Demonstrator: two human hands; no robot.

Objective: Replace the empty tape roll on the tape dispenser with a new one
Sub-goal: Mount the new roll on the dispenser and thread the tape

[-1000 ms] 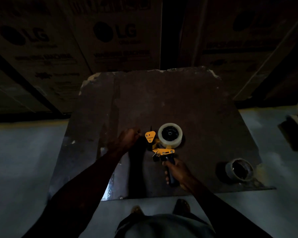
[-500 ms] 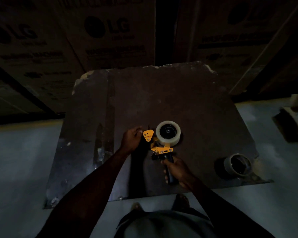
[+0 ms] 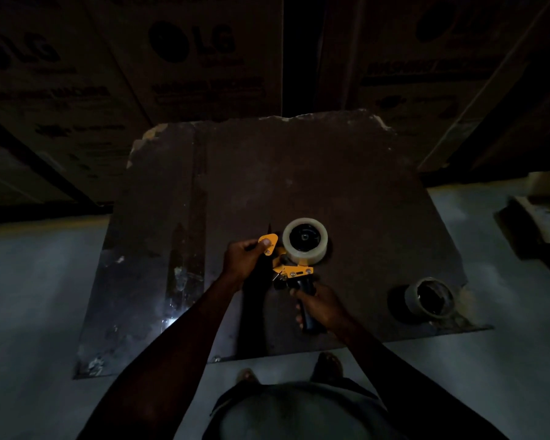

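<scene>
Black dispenser handle (image 3: 308,309) mostly hidden inside the closed right hand (image 3: 323,308). Dim printed cardboard boxes (image 3: 185,68) cut off at the top edge, small print unreadable.

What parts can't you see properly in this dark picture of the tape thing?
Head view only:
- Tape dispenser handle: mostly wrapped by the right hand.
- Yellow flap: partly covered by the left hand fingers.
- Loose tape end on the new roll: too dim to find.
- Empty roll: its inside is black shadow.
- Small print on the boxes: too dark and blurred.
</scene>
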